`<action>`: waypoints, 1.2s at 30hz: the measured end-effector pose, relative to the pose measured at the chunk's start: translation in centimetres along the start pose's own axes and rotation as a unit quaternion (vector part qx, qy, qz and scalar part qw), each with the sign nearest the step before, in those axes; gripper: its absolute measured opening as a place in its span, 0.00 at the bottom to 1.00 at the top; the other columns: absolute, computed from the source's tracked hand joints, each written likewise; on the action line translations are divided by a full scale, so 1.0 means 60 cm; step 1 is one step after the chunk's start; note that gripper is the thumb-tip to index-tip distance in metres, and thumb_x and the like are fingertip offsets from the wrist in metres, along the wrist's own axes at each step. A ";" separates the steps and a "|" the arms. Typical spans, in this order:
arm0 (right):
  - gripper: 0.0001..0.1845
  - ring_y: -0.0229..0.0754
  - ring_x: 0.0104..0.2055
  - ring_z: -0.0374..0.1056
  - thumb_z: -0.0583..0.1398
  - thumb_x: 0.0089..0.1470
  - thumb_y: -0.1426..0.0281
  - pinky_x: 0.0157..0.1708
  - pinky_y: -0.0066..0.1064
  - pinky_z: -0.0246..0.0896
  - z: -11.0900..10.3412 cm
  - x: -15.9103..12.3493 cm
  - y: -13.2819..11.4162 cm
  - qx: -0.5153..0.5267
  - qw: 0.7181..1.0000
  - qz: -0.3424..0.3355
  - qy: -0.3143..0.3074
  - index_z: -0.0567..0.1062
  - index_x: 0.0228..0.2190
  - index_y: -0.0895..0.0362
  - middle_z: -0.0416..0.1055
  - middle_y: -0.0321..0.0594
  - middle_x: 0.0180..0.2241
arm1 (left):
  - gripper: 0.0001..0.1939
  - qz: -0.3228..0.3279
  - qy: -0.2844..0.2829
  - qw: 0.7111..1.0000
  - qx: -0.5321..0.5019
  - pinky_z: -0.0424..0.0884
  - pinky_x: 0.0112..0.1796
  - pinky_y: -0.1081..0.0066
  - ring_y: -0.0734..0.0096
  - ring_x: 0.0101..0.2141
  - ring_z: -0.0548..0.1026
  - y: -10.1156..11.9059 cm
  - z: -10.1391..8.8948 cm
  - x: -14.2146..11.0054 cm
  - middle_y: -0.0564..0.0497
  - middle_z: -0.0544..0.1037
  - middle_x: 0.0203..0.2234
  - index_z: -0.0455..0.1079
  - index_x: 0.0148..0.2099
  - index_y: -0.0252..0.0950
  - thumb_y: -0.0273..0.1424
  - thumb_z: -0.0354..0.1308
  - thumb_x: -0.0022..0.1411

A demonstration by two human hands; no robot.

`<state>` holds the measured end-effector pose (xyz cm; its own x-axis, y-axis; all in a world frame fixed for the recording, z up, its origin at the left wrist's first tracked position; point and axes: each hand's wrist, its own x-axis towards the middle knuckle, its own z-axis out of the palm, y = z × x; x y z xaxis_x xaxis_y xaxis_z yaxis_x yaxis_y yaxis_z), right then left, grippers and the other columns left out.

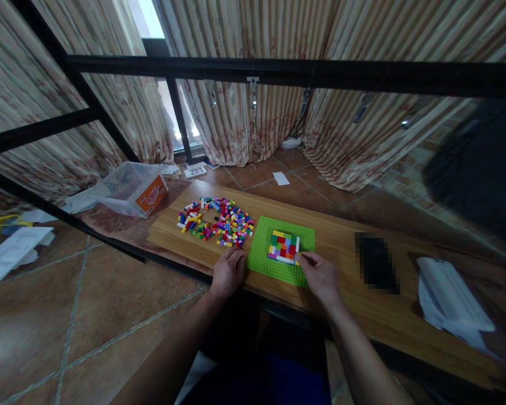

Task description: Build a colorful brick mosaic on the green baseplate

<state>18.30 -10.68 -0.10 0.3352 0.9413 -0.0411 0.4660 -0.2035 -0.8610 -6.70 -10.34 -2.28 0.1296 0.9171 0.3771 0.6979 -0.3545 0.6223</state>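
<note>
A green studded baseplate (261, 236) lies on the wooden table, carrying a roughly square build of multicoloured toy bricks (284, 246). My right hand (322, 277) reaches over the plate's right side, its thumb and fingertips pinched on a small toy brick at the build's near right corner; the fingers partly cover it. At the plate's left edge, my left hand (229, 273) rests by the table's front edge with its fingers curled closed. What they hold, if anything, is hidden. Just beyond the left hand spreads a pile of loose toy bricks (231, 216).
A clear plastic box (126, 188) with an orange label stands left of the wooden table (333, 242). On the table's right are a blurred-out dark object (377, 263) and a white package (451, 295). A black metal bar (278, 73) crosses before the curtains.
</note>
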 end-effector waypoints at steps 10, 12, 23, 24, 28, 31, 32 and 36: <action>0.21 0.48 0.33 0.74 0.63 0.44 0.52 0.35 0.37 0.63 0.007 0.010 -0.003 -0.035 0.999 -0.005 0.014 0.81 0.32 0.56 0.80 0.44 0.30 | 0.10 0.039 0.021 0.999 0.020 0.72 0.44 0.69 0.68 0.41 0.74 -0.008 0.016 -0.008 0.47 0.76 0.40 0.72 0.42 0.37 0.24 0.50 0.65; 0.22 0.48 0.32 0.74 0.63 0.44 0.51 0.34 0.37 0.63 0.008 0.009 -0.003 -0.030 0.999 -0.004 0.014 0.81 0.31 0.57 0.80 0.44 0.30 | 0.10 0.037 0.023 0.999 0.025 0.72 0.45 0.69 0.67 0.42 0.74 -0.009 0.016 -0.009 0.46 0.76 0.40 0.72 0.42 0.37 0.24 0.50 0.65; 0.28 0.45 0.27 0.72 0.65 0.41 0.47 0.28 0.35 0.64 0.012 0.008 0.006 0.001 0.999 0.033 0.009 0.81 0.33 0.59 0.79 0.45 0.29 | 0.10 0.041 0.024 0.999 0.026 0.72 0.46 0.67 0.66 0.44 0.74 -0.010 0.018 -0.010 0.45 0.76 0.42 0.71 0.43 0.37 0.23 0.50 0.64; 0.28 0.45 0.28 0.72 0.65 0.41 0.47 0.28 0.35 0.64 0.012 0.008 0.006 0.004 0.999 0.036 0.009 0.81 0.34 0.59 0.79 0.45 0.29 | 0.10 0.042 0.025 0.998 0.029 0.72 0.46 0.67 0.66 0.44 0.74 -0.010 0.018 -0.010 0.45 0.76 0.42 0.71 0.43 0.37 0.23 0.50 0.64; 0.28 0.45 0.28 0.72 0.66 0.40 0.48 0.27 0.34 0.64 0.013 0.007 0.005 0.015 0.999 0.047 0.005 0.81 0.33 0.59 0.79 0.45 0.29 | 0.10 0.040 0.025 0.998 0.036 0.72 0.46 0.67 0.66 0.44 0.74 -0.011 0.020 -0.011 0.45 0.76 0.42 0.71 0.43 0.37 0.24 0.50 0.65; 0.27 0.44 0.26 0.71 0.66 0.39 0.48 0.24 0.34 0.65 0.013 0.006 0.003 0.025 0.998 0.061 0.000 0.81 0.32 0.59 0.79 0.44 0.28 | 0.10 0.039 0.024 0.998 0.040 0.72 0.46 0.67 0.66 0.44 0.74 -0.012 0.020 -0.012 0.45 0.76 0.42 0.71 0.44 0.37 0.24 0.50 0.64; 0.27 0.43 0.25 0.71 0.66 0.39 0.49 0.23 0.33 0.65 0.013 0.005 0.002 0.028 0.997 0.066 -0.004 0.81 0.32 0.59 0.78 0.44 0.28 | 0.11 0.039 0.023 0.998 0.041 0.72 0.46 0.67 0.66 0.44 0.74 -0.013 0.021 -0.012 0.45 0.76 0.42 0.71 0.44 0.37 0.24 0.50 0.64; 0.25 0.42 0.23 0.70 0.66 0.41 0.50 0.21 0.32 0.65 0.013 0.004 -0.002 0.039 0.996 0.085 -0.013 0.80 0.32 0.59 0.78 0.42 0.26 | 0.10 0.041 0.019 0.998 0.042 0.73 0.46 0.67 0.66 0.44 0.74 -0.013 0.020 -0.012 0.45 0.75 0.42 0.71 0.44 0.37 0.24 0.50 0.64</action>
<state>17.70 -10.22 -0.42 0.3814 0.9020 -0.2021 0.3392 -0.3400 -0.8771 -6.48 -10.50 -3.87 0.1632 0.8778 0.4503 0.7424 -0.4099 0.5299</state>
